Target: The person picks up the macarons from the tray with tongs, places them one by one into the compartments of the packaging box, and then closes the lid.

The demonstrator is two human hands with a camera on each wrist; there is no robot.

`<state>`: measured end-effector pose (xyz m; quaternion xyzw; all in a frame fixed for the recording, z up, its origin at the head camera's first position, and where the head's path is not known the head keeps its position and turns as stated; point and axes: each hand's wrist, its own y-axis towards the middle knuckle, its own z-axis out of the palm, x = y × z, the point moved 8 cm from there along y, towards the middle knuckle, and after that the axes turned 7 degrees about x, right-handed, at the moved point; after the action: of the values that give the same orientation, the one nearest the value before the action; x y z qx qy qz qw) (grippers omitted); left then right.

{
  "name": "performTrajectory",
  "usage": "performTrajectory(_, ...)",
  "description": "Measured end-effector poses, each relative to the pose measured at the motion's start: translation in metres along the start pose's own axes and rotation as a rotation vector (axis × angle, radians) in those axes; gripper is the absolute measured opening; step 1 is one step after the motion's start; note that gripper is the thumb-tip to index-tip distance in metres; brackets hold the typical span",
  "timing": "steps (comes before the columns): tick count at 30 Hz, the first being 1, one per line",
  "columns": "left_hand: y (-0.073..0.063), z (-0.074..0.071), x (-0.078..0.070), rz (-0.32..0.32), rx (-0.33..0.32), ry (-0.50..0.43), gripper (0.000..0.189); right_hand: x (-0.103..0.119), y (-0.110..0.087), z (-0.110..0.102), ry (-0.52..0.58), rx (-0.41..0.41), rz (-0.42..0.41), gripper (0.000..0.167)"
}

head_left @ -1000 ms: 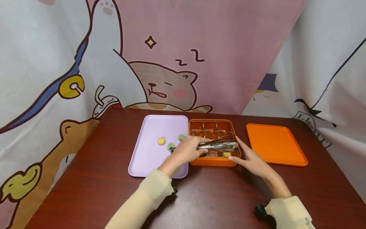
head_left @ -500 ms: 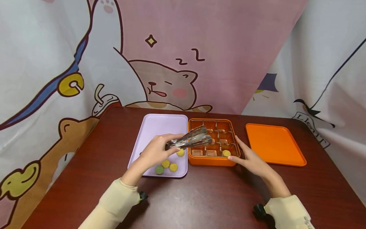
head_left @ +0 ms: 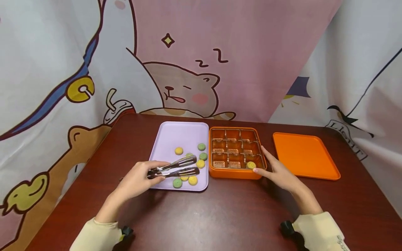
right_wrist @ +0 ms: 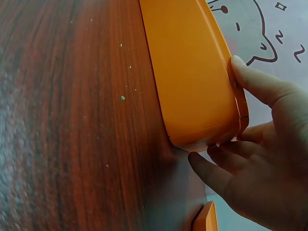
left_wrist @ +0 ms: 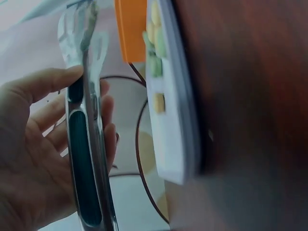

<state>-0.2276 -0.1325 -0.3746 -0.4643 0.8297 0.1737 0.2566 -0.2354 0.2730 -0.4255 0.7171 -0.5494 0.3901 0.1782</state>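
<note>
My left hand (head_left: 136, 179) holds metal tongs (head_left: 187, 171) by their dark-gripped handles; the tongs' arms are spread and nothing shows between them. Their tips are over the lilac tray (head_left: 180, 130), which carries several round yellow cookies (head_left: 179, 151) and green cookies (head_left: 177, 183); the tongs partly cover some of these. Right of the tray stands an orange box (head_left: 233, 174) with a clear divided insert. One yellow cookie (head_left: 251, 165) lies in its front right compartment. At that corner my right hand (head_left: 281, 176) grips the box, thumb on the rim and fingers against the right side.
An orange lid-like tray (head_left: 306, 155) lies on the dark wooden table (head_left: 201, 219) to the right of the box. Behind the table hangs a cartoon-printed cloth (head_left: 245, 69). Small crumbs (right_wrist: 122, 97) dot the tabletop near the box.
My left hand has drawn the tongs back leftward from above the box to over the tray, uncovering the cookie in the corner compartment. The right hand has stayed at the box.
</note>
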Motion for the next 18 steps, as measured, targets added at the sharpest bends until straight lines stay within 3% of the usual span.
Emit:
performTrajectory(9,-0.026,-0.006,0.029,-0.084,0.03,0.094,0.038,-0.006,0.002,0.001,-0.02,-0.004,-0.002,0.097)
performTrajectory(18,-0.037,-0.001,0.047,-0.189,0.071,0.153,0.038,-0.006,0.003,0.001,-0.015,-0.004,-0.001,0.097)
